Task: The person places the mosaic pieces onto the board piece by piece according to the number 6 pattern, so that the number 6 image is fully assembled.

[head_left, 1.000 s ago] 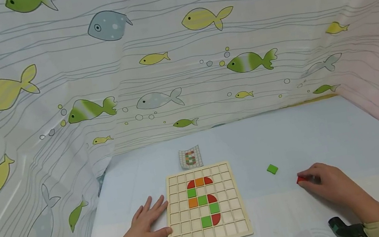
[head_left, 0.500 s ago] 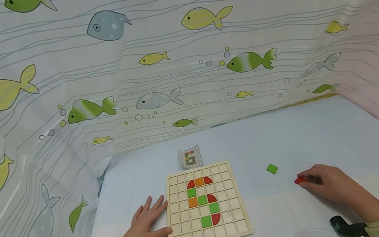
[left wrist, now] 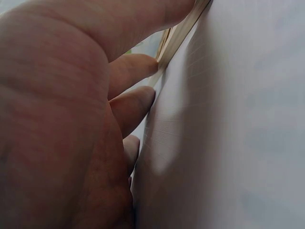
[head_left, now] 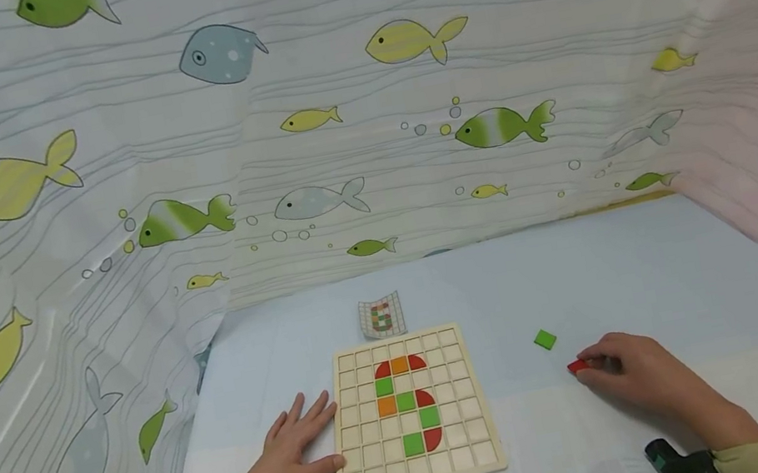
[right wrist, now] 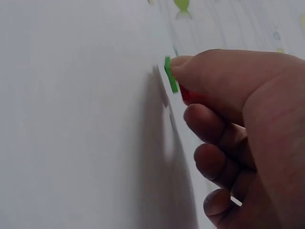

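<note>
A wooden grid board (head_left: 410,413) lies on the pale table, with red, green and orange tiles set in its cells as a curved figure. My left hand (head_left: 294,446) rests flat on the table, fingers spread, its fingertips (left wrist: 143,78) touching the board's left edge (left wrist: 178,33). To the right of the board my right hand (head_left: 627,370) pinches a small red tile (head_left: 577,366) between thumb and fingers; the red tile (right wrist: 190,95) shows just under the thumb. A loose green square tile (head_left: 545,339) lies on the table just beyond that hand; in the right wrist view the green tile (right wrist: 170,74) stands by the thumb tip.
A small pattern card (head_left: 381,316) with a coloured figure stands behind the board. A fish-print curtain (head_left: 359,122) closes in the table at the back and both sides. Black wrist straps (head_left: 680,458) show at the bottom edge.
My right hand has slid left across the table with the red tile, toward the board. The left hand and the board have not moved.
</note>
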{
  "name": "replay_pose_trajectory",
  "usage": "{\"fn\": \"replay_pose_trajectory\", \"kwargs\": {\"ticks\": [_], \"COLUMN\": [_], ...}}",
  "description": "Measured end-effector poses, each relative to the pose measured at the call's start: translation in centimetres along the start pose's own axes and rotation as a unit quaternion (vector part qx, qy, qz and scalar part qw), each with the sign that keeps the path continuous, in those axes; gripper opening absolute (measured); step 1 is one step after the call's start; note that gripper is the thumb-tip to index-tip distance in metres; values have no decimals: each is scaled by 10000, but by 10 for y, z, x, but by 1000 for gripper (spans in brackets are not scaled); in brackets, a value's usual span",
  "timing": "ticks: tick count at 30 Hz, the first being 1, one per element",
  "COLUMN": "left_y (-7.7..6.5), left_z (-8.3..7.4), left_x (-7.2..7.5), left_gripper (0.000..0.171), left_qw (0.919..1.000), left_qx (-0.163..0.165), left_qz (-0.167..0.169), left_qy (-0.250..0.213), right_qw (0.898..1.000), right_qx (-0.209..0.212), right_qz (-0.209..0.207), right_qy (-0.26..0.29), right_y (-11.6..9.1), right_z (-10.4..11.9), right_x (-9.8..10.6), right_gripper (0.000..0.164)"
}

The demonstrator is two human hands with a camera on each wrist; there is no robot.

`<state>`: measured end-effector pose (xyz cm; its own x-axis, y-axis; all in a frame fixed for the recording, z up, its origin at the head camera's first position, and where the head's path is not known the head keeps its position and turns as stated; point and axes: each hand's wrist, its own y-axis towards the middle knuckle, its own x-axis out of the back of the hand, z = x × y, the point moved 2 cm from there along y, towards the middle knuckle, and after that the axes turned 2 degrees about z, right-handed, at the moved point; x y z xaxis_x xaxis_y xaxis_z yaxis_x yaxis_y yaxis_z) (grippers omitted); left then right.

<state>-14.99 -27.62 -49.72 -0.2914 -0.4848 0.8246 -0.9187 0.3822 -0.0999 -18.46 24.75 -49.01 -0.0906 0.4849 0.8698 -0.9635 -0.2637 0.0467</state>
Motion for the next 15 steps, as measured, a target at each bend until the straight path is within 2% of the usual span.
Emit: {"fn": "replay_pose_trajectory", "kwargs": {"ticks": [9,15], "left_y": [-1,-1], "left_z": [1,-1], "left_x": [0,0], "left_gripper": [84,83], "left_qw": [10000,9999], "left_qx": [49,82], "left_qz": [46,44], "left_qy": [58,64], "right_qw": [9961,9929], "right_qx": [728,1083], "right_qz": [-477,-455], "right_qy": [140,208], "right_y": [8,16], "right_z": [29,51], "right_x": [-5,-13], "right_gripper": [20,22]}}
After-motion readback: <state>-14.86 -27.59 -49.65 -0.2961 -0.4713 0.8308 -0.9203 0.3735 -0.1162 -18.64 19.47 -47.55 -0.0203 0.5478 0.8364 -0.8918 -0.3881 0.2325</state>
